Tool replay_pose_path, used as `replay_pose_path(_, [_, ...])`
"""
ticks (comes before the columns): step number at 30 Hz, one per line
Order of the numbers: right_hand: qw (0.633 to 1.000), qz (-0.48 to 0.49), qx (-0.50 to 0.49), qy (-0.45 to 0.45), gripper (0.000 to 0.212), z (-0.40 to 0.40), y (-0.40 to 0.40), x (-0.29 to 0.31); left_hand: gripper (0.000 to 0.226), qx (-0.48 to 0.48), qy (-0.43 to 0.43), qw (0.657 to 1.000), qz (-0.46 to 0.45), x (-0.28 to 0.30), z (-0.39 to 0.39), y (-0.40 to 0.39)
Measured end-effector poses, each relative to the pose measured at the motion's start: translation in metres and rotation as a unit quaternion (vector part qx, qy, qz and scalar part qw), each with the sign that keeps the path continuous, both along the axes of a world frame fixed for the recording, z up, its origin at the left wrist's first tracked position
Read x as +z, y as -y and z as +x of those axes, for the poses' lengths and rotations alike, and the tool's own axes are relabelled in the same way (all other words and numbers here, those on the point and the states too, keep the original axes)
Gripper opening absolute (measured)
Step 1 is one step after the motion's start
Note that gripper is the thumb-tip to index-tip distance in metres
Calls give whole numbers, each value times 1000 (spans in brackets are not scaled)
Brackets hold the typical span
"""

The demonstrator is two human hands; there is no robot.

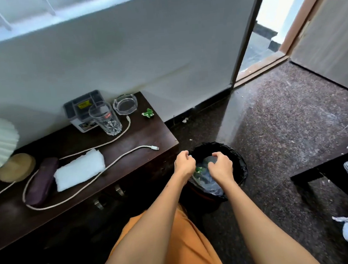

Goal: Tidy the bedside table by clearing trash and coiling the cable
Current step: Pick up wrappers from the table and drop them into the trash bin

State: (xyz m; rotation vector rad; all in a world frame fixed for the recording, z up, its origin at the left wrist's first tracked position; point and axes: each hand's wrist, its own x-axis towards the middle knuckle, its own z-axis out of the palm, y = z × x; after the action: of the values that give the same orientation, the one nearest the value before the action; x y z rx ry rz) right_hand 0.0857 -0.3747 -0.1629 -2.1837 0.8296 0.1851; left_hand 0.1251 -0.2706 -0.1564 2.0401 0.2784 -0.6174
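Trash is being dealt with over the black-lined bin point(235, 158), which stands on the floor just off the near right corner of the tabletop point(130, 165). Both hands are held above the bin's mouth: the left hand point(184, 162) and the right hand point(220, 165) have their fingers curled, but whether anything is pinched in either grip cannot be told. Green scraps and clear plastic are seen inside the bin. One crumpled green wrapper point(148, 113) is left on the tabletop, at the far right edge, beside the glass ashtray point(125, 104). It is judged to be very light and easily crushed, so a fingertip pinch should suffice. The white cable point(86, 184) is sprawled uncoiled across the tabletop, looped around a purple case point(41, 182) and a folded white cloth point(80, 169), with one plug near the bin-side edge. It is judged limp and light; that free plug end is the likeliest place to be taken hold of for coiling.
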Motion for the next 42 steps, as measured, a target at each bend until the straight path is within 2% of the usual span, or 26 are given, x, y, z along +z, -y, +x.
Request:
replay_pose_path(9, [989, 9, 76, 128, 42, 14, -77, 78, 45, 164, 113, 979, -52, 77, -1, -82])
replay_pose_path(18, [975, 0, 137, 177, 41, 21, -140, 117, 34, 210, 149, 964, -66, 115, -8, -153])
replay_pose_path(26, [971, -2, 177, 159, 43, 40, -164, 104, 31, 227, 121, 959, -115, 98, 11, -169])
replay_pose_path(33, [970, -44, 215, 109, 45, 82, -153, 72, 31, 228, 80, 964, -115, 51, 49, -158])
replay_pose_path(42, [959, -59, 271, 57, 62, 157, -139, 19, 41, 224, 63, 966, -111, -1, 104, -141])
